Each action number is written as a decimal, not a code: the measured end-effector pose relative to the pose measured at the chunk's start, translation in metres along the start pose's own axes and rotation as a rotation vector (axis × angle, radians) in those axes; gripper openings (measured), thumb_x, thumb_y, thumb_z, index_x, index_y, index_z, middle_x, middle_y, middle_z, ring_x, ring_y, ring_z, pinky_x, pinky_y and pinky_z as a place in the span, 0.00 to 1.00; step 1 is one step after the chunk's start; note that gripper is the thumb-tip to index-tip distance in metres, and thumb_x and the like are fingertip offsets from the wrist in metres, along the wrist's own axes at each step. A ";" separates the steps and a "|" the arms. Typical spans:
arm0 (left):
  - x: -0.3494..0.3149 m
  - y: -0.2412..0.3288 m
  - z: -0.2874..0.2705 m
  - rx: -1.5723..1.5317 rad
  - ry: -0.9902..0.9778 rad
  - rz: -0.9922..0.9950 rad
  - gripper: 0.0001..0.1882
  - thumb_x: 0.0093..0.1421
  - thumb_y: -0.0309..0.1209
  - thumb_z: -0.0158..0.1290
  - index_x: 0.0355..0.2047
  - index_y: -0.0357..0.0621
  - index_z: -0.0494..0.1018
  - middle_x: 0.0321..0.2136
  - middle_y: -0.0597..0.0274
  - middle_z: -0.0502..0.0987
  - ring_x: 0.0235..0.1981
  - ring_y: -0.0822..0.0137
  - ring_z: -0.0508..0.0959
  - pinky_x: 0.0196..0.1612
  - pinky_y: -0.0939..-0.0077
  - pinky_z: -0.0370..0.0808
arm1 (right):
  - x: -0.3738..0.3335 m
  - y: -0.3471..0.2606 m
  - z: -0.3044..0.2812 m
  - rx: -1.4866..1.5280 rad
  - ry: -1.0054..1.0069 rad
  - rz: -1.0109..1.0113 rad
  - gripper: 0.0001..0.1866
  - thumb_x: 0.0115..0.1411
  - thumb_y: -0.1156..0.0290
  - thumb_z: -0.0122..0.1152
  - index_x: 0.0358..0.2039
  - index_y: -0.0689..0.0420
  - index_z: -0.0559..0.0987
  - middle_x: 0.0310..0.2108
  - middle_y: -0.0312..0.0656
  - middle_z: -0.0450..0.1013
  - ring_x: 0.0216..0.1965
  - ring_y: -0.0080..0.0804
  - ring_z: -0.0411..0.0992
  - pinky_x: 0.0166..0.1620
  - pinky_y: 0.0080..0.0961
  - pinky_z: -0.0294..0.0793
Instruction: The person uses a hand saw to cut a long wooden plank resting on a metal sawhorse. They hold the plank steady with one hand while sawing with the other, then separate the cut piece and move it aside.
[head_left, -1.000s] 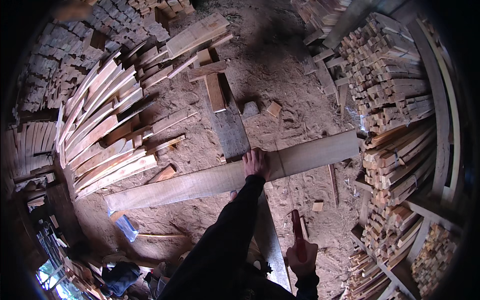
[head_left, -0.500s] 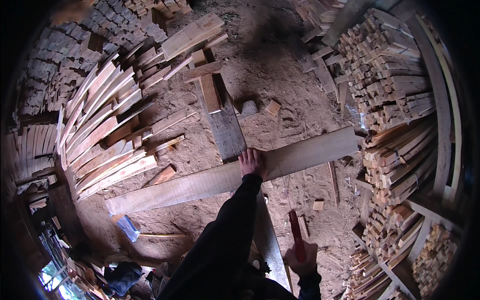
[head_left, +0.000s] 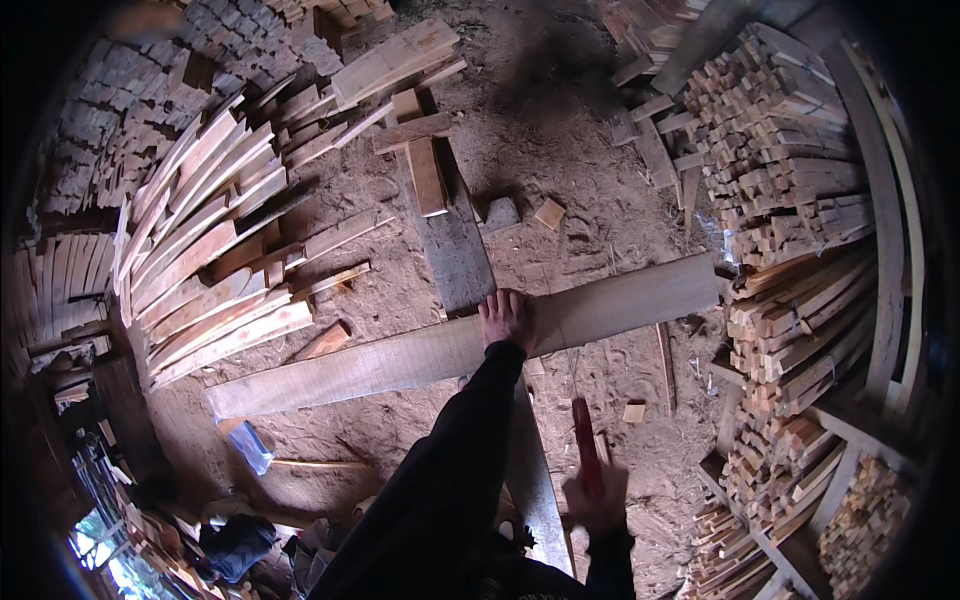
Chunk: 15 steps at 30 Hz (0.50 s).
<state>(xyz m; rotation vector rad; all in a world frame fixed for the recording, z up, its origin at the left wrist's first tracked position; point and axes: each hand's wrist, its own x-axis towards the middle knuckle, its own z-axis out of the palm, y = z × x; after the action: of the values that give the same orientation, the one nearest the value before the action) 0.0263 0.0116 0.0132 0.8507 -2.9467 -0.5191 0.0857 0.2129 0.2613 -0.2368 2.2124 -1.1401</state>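
A long, pale wooden plank (head_left: 630, 302) lies crosswise over a darker board (head_left: 452, 262) that runs away from me. My left hand (head_left: 508, 320) presses down on the plank near its middle, fingers curled at its far edge. In my right hand (head_left: 598, 497), closed around the red handle, is a handsaw (head_left: 586, 440). Its thin blade shows almost edge-on and is hard to make out; it points toward the plank's near edge, right of my left hand. A faint line crosses the plank there.
Short wood blocks (head_left: 427, 178) sit on the darker board's far end. Loose planks (head_left: 215, 230) are heaped at left, and bundled sticks (head_left: 775, 180) are stacked along the right. A blue-headed tool (head_left: 250, 447) with a thin handle and a small offcut (head_left: 634, 411) lie on the dirt floor.
My right hand and the red-handled saw have moved forward, toward the plank, and slightly left. My left hand stays on the plank. The whole view has shifted slightly.
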 end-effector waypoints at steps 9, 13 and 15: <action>0.003 0.018 -0.003 -0.043 -0.029 0.048 0.15 0.58 0.41 0.48 0.37 0.43 0.67 0.39 0.52 0.68 0.44 0.51 0.67 0.50 0.53 0.62 | 0.171 0.040 0.039 0.069 0.151 -0.037 0.11 0.45 0.71 0.61 0.16 0.61 0.68 0.11 0.40 0.63 0.16 0.22 0.61 0.21 0.29 0.61; 0.002 -0.004 0.001 -0.033 0.036 0.013 0.14 0.58 0.41 0.48 0.36 0.43 0.67 0.39 0.51 0.68 0.44 0.51 0.67 0.49 0.54 0.62 | 0.120 0.033 0.035 0.069 0.058 0.010 0.12 0.45 0.72 0.60 0.15 0.61 0.66 0.11 0.39 0.64 0.17 0.20 0.63 0.21 0.29 0.62; 0.000 -0.004 0.002 -0.025 0.035 0.006 0.15 0.58 0.41 0.48 0.36 0.43 0.67 0.39 0.51 0.68 0.44 0.51 0.67 0.49 0.53 0.62 | 0.050 0.027 0.015 0.035 0.008 -0.033 0.22 0.43 0.79 0.52 0.43 0.62 0.78 0.13 0.39 0.66 0.17 0.20 0.64 0.22 0.23 0.62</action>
<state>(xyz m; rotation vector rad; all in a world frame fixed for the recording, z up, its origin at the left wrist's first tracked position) 0.0287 0.0090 0.0104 0.8387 -2.9042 -0.5332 0.0591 0.1984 0.2113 -0.2554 2.2006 -1.1988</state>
